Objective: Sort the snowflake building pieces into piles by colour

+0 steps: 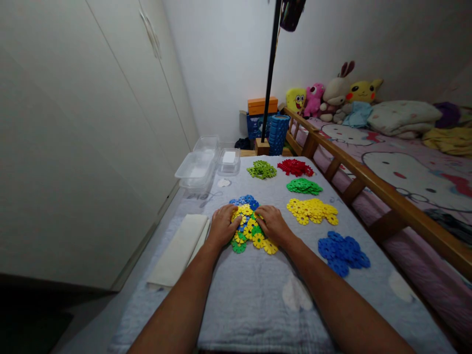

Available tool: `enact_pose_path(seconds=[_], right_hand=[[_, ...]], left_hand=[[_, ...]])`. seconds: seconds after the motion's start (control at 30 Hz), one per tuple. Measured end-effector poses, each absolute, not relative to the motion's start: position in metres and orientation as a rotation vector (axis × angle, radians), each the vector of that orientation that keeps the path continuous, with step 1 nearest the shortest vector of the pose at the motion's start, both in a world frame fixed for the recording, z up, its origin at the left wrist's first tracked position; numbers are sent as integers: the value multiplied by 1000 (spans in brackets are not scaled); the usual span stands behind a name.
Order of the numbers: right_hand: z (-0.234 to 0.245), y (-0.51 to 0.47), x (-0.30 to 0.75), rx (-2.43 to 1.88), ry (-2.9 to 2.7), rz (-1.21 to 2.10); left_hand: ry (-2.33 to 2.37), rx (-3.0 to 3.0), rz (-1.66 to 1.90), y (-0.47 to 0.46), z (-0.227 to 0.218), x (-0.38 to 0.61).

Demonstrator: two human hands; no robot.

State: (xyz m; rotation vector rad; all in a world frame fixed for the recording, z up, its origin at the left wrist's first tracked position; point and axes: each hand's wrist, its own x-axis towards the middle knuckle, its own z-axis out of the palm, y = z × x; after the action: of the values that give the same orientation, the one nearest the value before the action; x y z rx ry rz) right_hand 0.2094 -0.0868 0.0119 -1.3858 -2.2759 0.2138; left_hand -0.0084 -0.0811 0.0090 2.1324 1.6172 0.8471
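A mixed pile of yellow, blue and green plastic snowflake discs (246,224) lies on the cloth-covered table in front of me. My left hand (224,223) rests against the pile's left side, thumb stretched over the discs and fingers curved along the edge. On the opposite side, my right hand (272,223) lies against the discs with its fingers extended. Neither hand visibly lifts a disc, though some fingertips are partly hidden. Sorted piles lie to the right: blue discs (342,251), yellow discs (312,210), green discs (304,186), red discs (295,167) and light green discs (261,169).
Clear plastic containers (195,166) stand at the table's far left, beside a smaller clear box (229,160). A folded cream cloth (180,250) lies left of my left forearm. A wooden bed rail (354,177) runs along the right; a black pole (271,73) rises behind the table.
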Motion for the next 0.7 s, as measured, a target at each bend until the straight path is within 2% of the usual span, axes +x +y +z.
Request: enact_pose_path(seconds=[0.23,0.5,0.7], right_hand=[[18,-86,214,-1440,-2239,234],[19,-85,219,-1464,-2017,49],[41,-70,243,-1442,-1813,324]], left_hand=[[1629,2157,878,-78,2,-10],[1642,2176,839,-79,2,-11],[1638,2188,859,-78,-1,-12]])
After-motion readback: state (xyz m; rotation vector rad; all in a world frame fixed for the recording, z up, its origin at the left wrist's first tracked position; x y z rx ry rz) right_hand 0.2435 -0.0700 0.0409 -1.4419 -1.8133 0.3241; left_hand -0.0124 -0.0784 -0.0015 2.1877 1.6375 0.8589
